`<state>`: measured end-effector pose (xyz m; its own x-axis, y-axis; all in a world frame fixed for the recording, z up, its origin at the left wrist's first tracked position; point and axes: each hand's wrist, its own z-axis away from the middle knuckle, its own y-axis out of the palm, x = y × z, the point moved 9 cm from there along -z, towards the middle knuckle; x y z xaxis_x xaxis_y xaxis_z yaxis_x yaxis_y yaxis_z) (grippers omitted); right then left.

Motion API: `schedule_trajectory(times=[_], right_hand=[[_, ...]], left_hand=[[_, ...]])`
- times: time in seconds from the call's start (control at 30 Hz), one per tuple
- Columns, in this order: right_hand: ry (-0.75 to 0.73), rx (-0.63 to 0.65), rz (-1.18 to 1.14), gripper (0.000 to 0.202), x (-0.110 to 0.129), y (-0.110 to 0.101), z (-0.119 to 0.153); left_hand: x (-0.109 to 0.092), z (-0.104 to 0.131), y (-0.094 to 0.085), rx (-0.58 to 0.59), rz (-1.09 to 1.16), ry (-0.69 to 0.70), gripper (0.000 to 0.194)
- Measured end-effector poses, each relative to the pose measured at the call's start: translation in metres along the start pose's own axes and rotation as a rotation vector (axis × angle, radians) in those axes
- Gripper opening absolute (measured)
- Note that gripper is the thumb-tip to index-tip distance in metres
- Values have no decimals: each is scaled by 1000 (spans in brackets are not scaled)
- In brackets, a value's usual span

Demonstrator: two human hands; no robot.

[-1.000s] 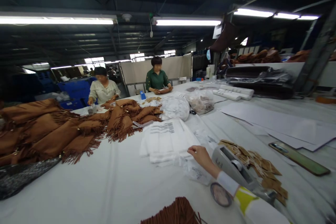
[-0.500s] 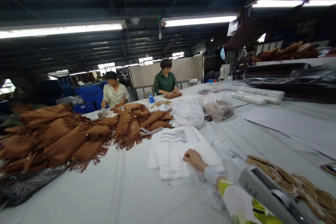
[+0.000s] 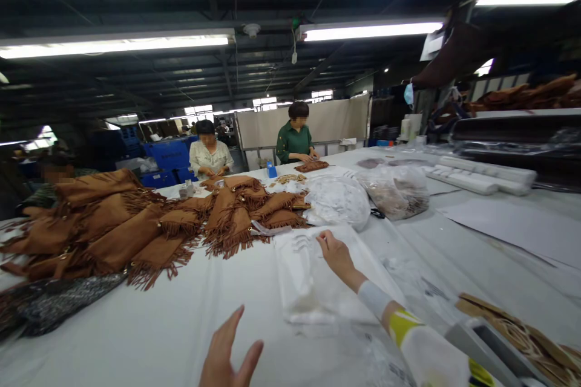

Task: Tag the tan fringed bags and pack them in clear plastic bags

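A stack of thin white printed sheets that look like plastic bags [image 3: 297, 290] lies on the white table in front of me. My right hand [image 3: 334, 254] is over its far part, thumb and fingers pinched on the edge of the top white plastic bag. That bag looks lifted and creased on its left side. Low in the picture, my left hand [image 3: 229, 354] is open, thumb and fingers spread, left of the stack's near corner and holding nothing. Brown fringed bags [image 3: 231, 211] are heaped beyond and to the left.
A grey tape dispenser [image 3: 488, 347] and brown pieces with pale cords [image 3: 517, 332] lie at my right. Filled transparent bags [image 3: 399, 190], white rolls [image 3: 481, 175] and a white sheet [image 3: 503, 224] are farther off. Co-workers [image 3: 296, 139] work across the table.
My right hand has moved farther away over the stack, and the top bag has shifted, blurring the printed lines. My left hand has come into view from below. The view has turned slightly left.
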<state>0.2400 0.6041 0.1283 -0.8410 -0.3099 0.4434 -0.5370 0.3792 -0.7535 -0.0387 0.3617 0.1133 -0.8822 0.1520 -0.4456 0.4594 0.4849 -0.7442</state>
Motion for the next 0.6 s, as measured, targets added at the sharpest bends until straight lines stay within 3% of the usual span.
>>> schedule_trajectory(times=[0.07,0.17,0.27,0.37,0.47,0.6], right_hand=[[-80,-20,-33,24,25,-4,0],[-169,-47,-68,27,57,-10,5],[-233,-61,-91,27,72,-18,10],[-430,-27,-57,28,78,-29,16],[-610,33,107,19,67,-39,24],[-502,7,200,21,32,-60,26]], left_hand=[[-29,-47,20,-28,67,27,68],[-77,-106,59,40,62,36,67],[-82,-145,91,156,54,-84,39],[-45,-159,92,162,107,-196,25],[13,-149,69,110,206,-321,25],[76,-113,28,8,441,-530,16]])
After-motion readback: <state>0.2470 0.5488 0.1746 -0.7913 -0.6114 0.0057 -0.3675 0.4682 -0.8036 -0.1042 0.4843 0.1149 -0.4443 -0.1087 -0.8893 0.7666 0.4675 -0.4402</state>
